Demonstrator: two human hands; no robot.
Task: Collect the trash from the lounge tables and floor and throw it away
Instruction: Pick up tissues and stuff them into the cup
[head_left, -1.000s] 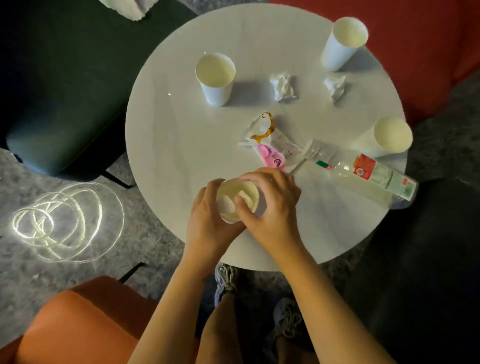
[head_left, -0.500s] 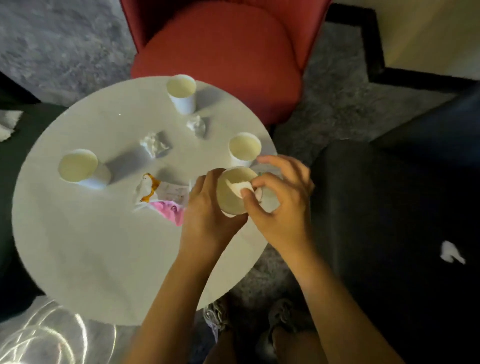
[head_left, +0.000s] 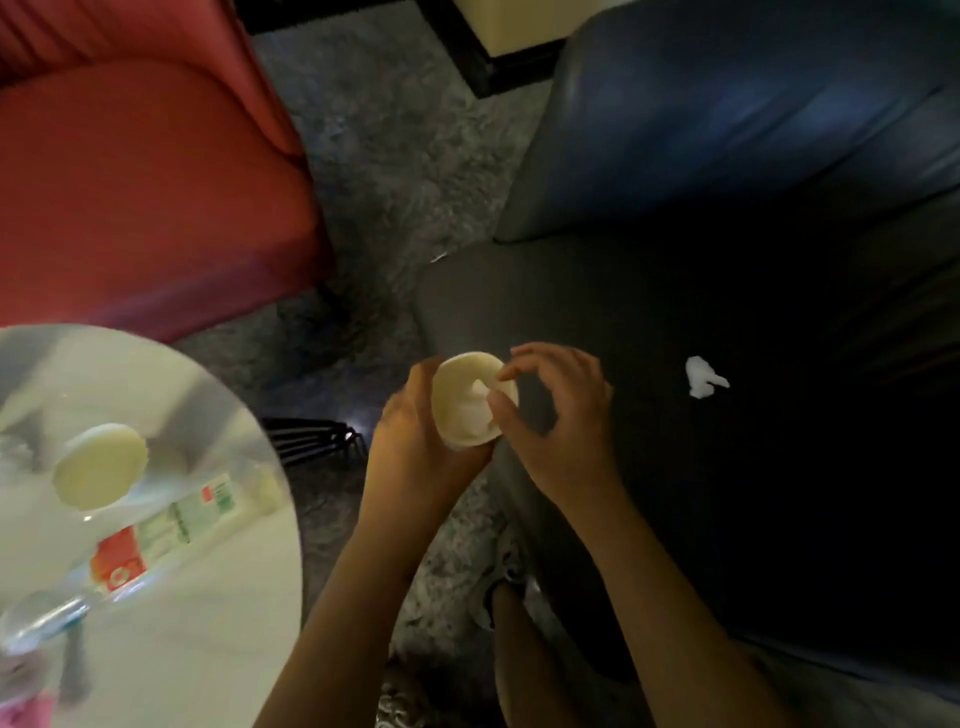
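My left hand (head_left: 415, 434) grips a white paper cup (head_left: 462, 421) from the side, holding it off the table, above the edge of a dark sofa. A crumpled white paper (head_left: 477, 388) lies inside the cup. My right hand (head_left: 563, 431) hovers at the cup's mouth with loosely curled fingers; its index fingertip and thumb touch the rim and hold nothing. Another crumpled white scrap (head_left: 702, 376) lies on the dark sofa seat to the right. On the round white table (head_left: 218, 634) at lower left stand a paper cup (head_left: 98, 467) and a lying plastic bottle (head_left: 156, 540), both blurred.
A red armchair (head_left: 130, 182) fills the upper left. The dark sofa (head_left: 753, 234) takes the right half. Grey carpet (head_left: 395, 156) runs between them. A pink wrapper (head_left: 23, 709) shows at the table's bottom-left edge. My shoe (head_left: 501, 577) is below the hands.
My view has swung right, away from the table toward the dark sofa. Both hands carried the cup off the table; my right fingers have lifted from the paper inside it.
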